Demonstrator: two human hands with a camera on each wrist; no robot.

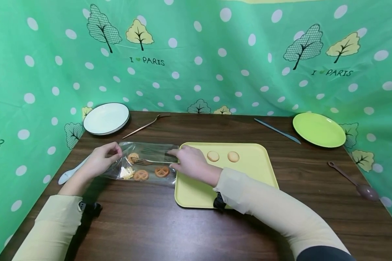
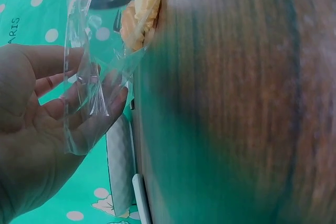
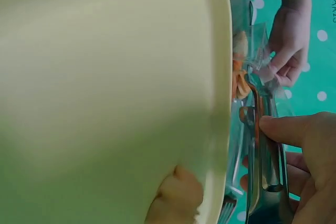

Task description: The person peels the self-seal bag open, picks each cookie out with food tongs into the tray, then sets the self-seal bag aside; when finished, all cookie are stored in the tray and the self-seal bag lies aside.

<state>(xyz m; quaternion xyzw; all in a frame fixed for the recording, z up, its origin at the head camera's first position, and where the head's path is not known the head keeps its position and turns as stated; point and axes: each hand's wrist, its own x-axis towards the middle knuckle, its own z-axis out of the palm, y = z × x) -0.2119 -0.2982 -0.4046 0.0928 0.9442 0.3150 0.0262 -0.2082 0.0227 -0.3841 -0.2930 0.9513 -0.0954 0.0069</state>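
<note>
My left hand (image 1: 101, 157) pinches the left edge of a clear plastic bag (image 1: 156, 148); in the left wrist view, film wraps across its fingers. Inside the bag are a pale ruffled cookie (image 1: 127, 173), pretzel-shaped cookies (image 1: 141, 175) and a round brown cookie (image 1: 133, 156). My right hand (image 1: 192, 163), at the tray's left rim, grips metal tongs (image 3: 270, 156) between thumb and fingers. The tips of the tongs reach left to the round brown cookie. Two plain round cookies (image 1: 213, 156) lie on the yellow tray (image 1: 241, 174).
A white plate (image 1: 106, 119) and a copper fork (image 1: 143, 127) lie at the back left. A light blue utensil (image 1: 72, 171) lies by my left wrist. Rightward are a blue knife (image 1: 277, 131), a green plate (image 1: 319, 130) and a brown spoon (image 1: 354, 183).
</note>
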